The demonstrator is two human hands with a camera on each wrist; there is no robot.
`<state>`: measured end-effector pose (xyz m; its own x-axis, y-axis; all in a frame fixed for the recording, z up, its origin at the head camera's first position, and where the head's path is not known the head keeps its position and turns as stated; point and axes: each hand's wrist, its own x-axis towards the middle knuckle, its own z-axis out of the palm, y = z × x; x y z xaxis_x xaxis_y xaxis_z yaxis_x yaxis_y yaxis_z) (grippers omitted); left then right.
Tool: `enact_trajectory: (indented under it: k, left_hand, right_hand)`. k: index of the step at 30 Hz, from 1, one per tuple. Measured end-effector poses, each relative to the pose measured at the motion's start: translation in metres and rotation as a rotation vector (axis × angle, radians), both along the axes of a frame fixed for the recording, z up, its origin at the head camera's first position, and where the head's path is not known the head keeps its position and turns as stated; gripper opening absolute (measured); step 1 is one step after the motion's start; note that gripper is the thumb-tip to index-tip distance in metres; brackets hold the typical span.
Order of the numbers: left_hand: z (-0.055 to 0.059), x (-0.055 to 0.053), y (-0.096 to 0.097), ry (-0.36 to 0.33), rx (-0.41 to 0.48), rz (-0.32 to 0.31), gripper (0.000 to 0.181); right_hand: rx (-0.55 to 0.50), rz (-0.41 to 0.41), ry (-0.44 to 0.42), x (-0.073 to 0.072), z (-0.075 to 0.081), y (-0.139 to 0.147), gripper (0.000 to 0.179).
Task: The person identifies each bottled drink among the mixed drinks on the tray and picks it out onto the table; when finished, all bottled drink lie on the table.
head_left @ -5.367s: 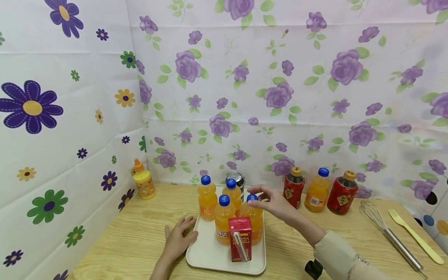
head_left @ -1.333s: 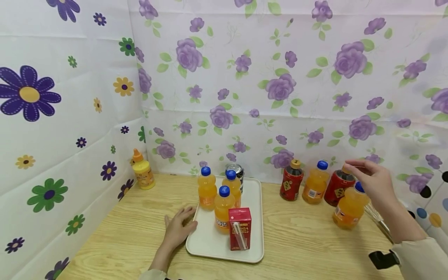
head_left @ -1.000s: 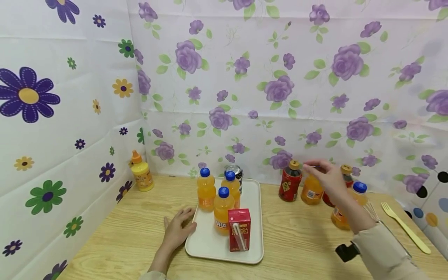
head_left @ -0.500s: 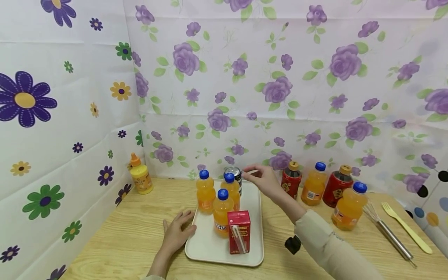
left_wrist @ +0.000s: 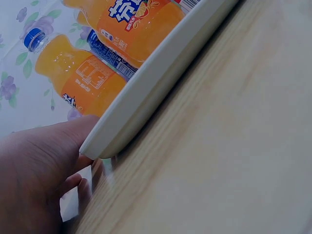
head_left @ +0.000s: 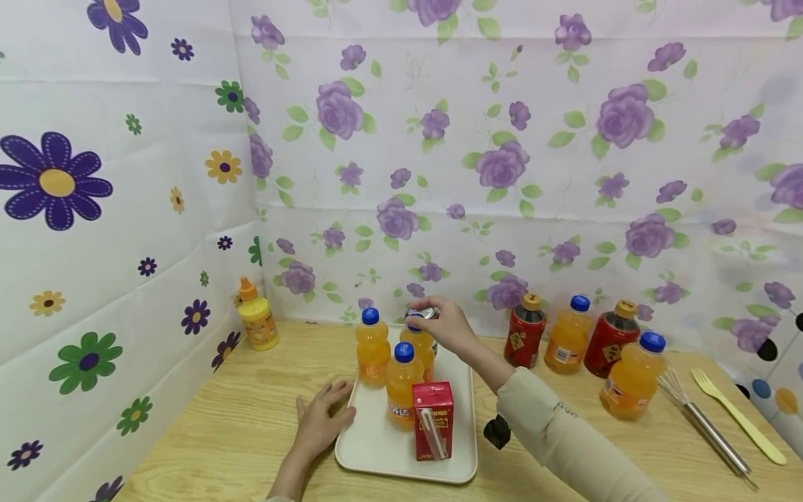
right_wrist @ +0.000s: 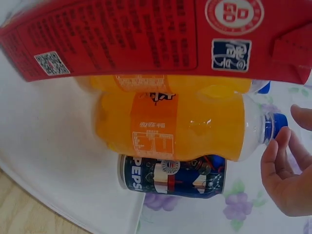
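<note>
My left hand (head_left: 323,418) lies at the left edge of the cream tray (head_left: 401,466), thumb against the rim (left_wrist: 114,129) and fingers relaxed beside it. My right hand (head_left: 445,324) is over the back of the tray, fingertips around the blue cap of an orange soda bottle (head_left: 417,347). In the right wrist view, a finger is at that bottle's cap (right_wrist: 280,123), with the thumb slightly apart. A Pepsi can (right_wrist: 175,176) stands behind this bottle. Two more orange soda bottles, one at left (head_left: 373,355) and one in front (head_left: 403,390), share the tray with a red drink carton (head_left: 433,422).
To the right stand two red bottles with gold caps (head_left: 525,335), an orange soda bottle (head_left: 567,341) between them, and another orange soda bottle (head_left: 633,383) in front. A whisk (head_left: 709,429) and yellow fork (head_left: 740,415) lie farther right. A yellow squeeze bottle (head_left: 258,321) stands back left.
My right hand moved one orange soda bottle from the tray to the right-hand group, let go, and came back left to another bottle's cap. My left hand has stayed at the tray edge.
</note>
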<state>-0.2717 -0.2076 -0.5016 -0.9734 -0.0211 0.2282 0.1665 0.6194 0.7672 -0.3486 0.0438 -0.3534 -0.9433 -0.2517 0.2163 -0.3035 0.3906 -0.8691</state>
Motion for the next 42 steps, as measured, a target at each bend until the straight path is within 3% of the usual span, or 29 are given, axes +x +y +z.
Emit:
enact_trajectory:
  k: [5, 15, 22, 31, 37, 42]
  left_hand:
    - [-0.001, -0.001, 0.001, 0.001, -0.007, -0.002, 0.043]
    - [0.0, -0.001, 0.003, 0.005, -0.001, -0.01, 0.044]
    - [-0.002, 0.002, -0.001, 0.02, -0.008, 0.007, 0.043]
    - [-0.004, 0.0, 0.001, -0.015, 0.004, -0.004, 0.045]
    - [-0.001, -0.001, 0.001, -0.032, -0.008, 0.003, 0.044]
    - [-0.001, -0.001, 0.0, -0.034, -0.015, 0.006, 0.045]
  right_hand:
    - [0.053, 0.027, -0.03, -0.003, -0.002, 0.0, 0.03]
    - [0.107, 0.041, -0.004, -0.004, -0.011, 0.01, 0.035]
    - [0.042, 0.04, -0.048, 0.003, -0.015, 0.025, 0.034]
    - [-0.096, -0.022, -0.075, 0.013, -0.023, 0.063, 0.037]
    - [-0.007, 0.052, -0.003, 0.024, -0.013, 0.079, 0.033]
    - [0.01, 0.038, 0.002, 0.032, -0.003, 0.096, 0.035]
